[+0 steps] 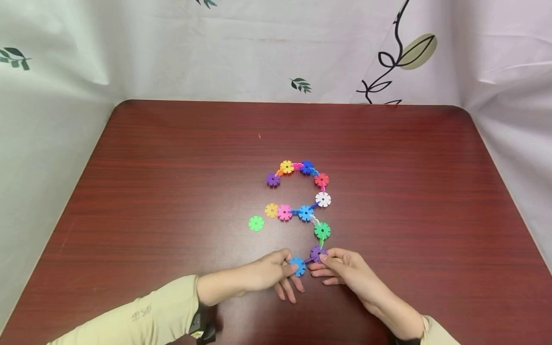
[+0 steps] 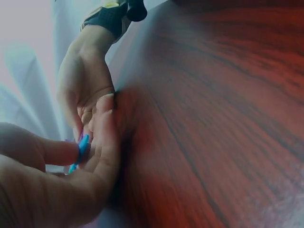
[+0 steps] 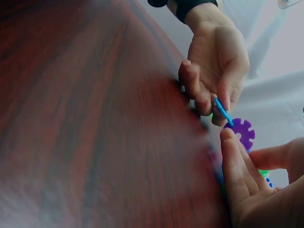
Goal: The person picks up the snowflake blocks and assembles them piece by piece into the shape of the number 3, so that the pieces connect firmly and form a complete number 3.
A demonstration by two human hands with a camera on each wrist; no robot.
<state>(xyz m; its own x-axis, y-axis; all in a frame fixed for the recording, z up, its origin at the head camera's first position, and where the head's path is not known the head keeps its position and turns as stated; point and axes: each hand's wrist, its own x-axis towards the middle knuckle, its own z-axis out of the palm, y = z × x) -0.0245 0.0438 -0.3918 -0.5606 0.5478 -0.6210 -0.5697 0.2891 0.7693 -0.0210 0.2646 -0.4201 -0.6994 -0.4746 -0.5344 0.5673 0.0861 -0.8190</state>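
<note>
My left hand (image 1: 265, 272) pinches a light blue notched disc (image 1: 297, 266) between thumb and fingers, its other fingers spread below. With thumb and fingertips, my right hand (image 1: 354, 274) grips a purple notched disc (image 1: 318, 253) at the near end of a chain of linked discs. Between the two hands, another purple disc (image 3: 245, 133) stands on edge, and the light blue disc meets its rim in the right wrist view. From the right hand the chain runs away through a green disc (image 1: 322, 231), a blue disc (image 1: 306, 213) and a white disc (image 1: 323, 199).
The chain curves over the dark red wooden table (image 1: 172, 191) to a purple disc (image 1: 273, 179) at its far end. A side branch reaches left to a pink disc (image 1: 284, 212) and a yellow disc (image 1: 271, 210). One loose light green disc (image 1: 256, 223) lies nearby.
</note>
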